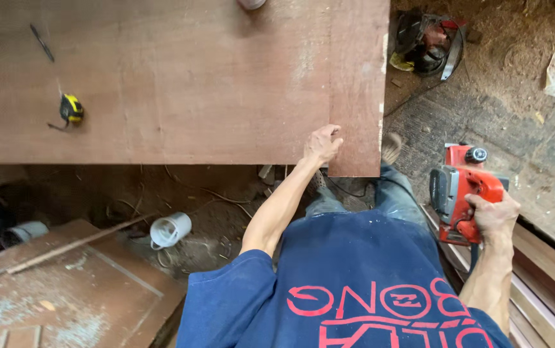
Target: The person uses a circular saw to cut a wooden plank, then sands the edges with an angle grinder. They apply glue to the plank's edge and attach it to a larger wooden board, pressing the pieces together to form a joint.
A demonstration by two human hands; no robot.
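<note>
A large brown plywood sheet fills the upper left of the head view. My left hand rests on its near edge, fingers curled on the narrow strip by the right corner. Down at my right side, my right hand grips the handle of a red electric planer, which hangs above stacked boards. A yellow tape measure and a dark pencil lie on the sheet at the far left.
A white mug lies on the dirt floor beneath the sheet. A dusty wooden panel sits at the lower left. Stacked boards run along the right. Another power tool lies on sawdust at the top right.
</note>
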